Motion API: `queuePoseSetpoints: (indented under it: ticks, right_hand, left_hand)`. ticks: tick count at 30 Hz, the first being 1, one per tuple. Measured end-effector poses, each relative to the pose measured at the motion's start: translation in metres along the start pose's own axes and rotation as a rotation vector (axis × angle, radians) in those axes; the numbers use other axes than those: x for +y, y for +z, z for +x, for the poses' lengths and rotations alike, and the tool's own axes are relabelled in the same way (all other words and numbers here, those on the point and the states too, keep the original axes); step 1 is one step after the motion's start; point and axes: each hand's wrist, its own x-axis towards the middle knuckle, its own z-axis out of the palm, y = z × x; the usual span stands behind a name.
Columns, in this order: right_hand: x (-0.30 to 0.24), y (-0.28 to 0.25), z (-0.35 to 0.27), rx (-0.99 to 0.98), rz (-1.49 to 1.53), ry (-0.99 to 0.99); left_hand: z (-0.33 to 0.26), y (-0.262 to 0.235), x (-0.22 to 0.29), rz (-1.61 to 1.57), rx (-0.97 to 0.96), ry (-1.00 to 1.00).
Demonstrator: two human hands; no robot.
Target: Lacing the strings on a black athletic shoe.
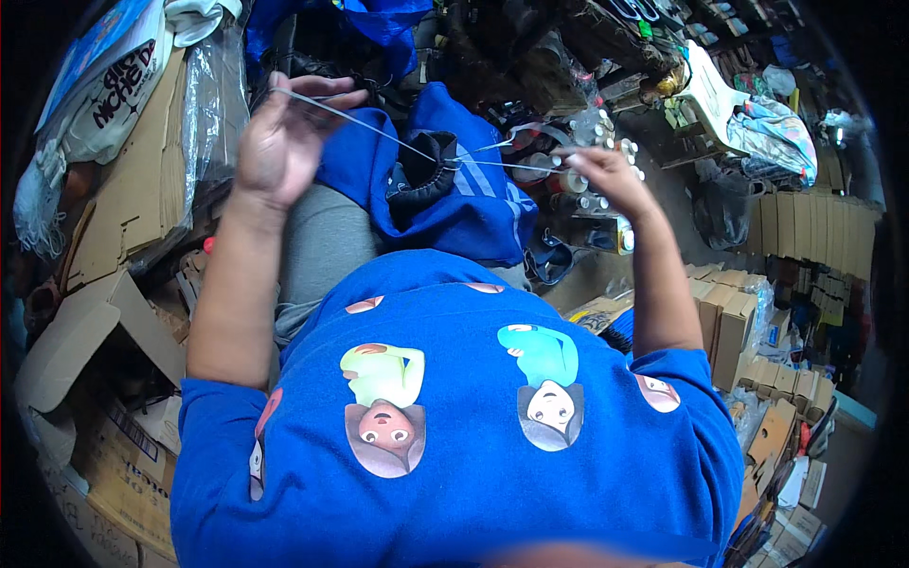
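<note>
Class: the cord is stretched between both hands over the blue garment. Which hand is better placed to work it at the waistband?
Probably right: the right hand holds the cord nearer the waistband; the left hand is raised farther off.

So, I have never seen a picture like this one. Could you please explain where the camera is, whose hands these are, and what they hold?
The camera sits on a person's head and looks down, so you see their own blue shirt and both forearms coming up from the lower edge. Its wide lens bends straight edges near the rim. There is no machine, only bare hands. The left hand and the right hand are raised and apart, and each pinches one end of a thin cord stretched between them. The cord runs through a blue garment with a dark collar, lying on the lap. Around are flattened cardboard on the left, small brown boxes on the right, and small bottles beyond the right hand.
</note>
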Motion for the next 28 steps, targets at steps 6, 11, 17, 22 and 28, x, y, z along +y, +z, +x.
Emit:
queuePoseSetpoints:
  ticks: [6, 11, 17, 22, 28]
  right_hand:
    - [0.021, 0.025, -0.011, 0.017, -0.546, -0.010]
    - [0.022, 0.025, -0.027, 0.063, -0.683, -0.077]
    - [0.057, 0.017, -0.034, 0.143, -0.174, 0.108]
    - [0.037, -0.028, -0.031, 0.270, 0.603, 0.315]
    - [-0.083, 0.025, 0.045, -0.141, 0.105, -0.187]
  left_hand:
    - [0.017, -0.047, 0.004, -0.085, -0.146, -0.156]
    - [0.010, -0.069, 0.037, 0.010, 0.069, -0.134]
    - [0.017, -0.104, 0.059, 0.381, 0.028, -0.096]
    - [-0.037, -0.115, 0.161, 1.468, -0.062, 0.169]
    - [-0.047, -0.056, 0.137, 1.569, 0.020, 0.524]
